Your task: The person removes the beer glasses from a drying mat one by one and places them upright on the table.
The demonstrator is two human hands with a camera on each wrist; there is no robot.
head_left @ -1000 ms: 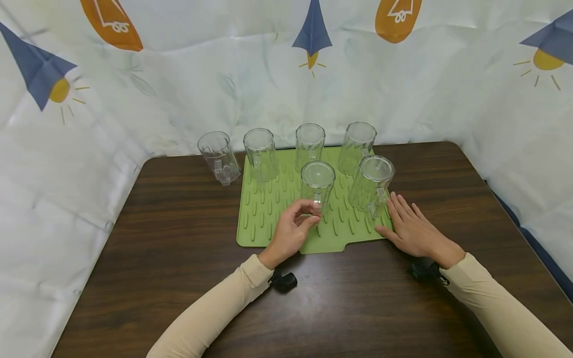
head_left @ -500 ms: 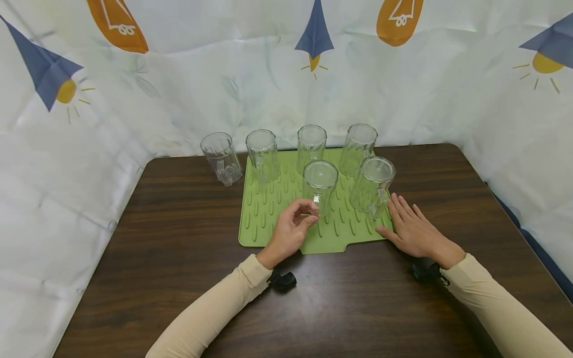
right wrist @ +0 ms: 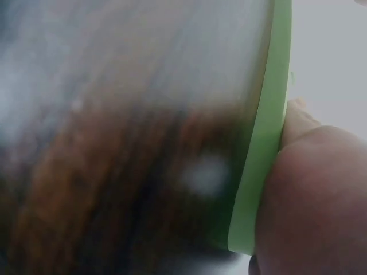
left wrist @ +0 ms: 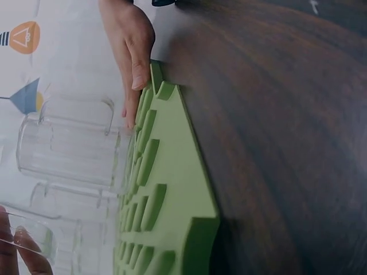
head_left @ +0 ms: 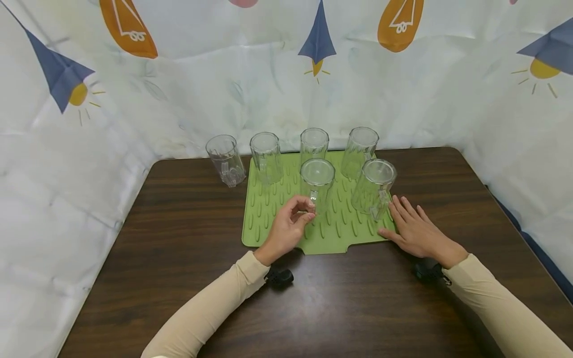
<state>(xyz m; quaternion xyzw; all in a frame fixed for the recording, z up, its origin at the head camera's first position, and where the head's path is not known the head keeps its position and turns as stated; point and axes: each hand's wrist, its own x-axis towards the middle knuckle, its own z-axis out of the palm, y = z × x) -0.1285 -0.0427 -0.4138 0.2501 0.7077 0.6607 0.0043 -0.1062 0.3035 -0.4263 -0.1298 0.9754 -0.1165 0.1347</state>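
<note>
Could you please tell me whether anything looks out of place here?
Yes, the leftmost mug: it stands on the table, left of the mat, while the other five mugs are on or over it.

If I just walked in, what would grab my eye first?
Probably the bright green mat on the dark table, with clear mugs along its back edge. Then the left hand, pinching the front middle mug by its handle, and the right hand, spread at the mat's right edge.
</note>
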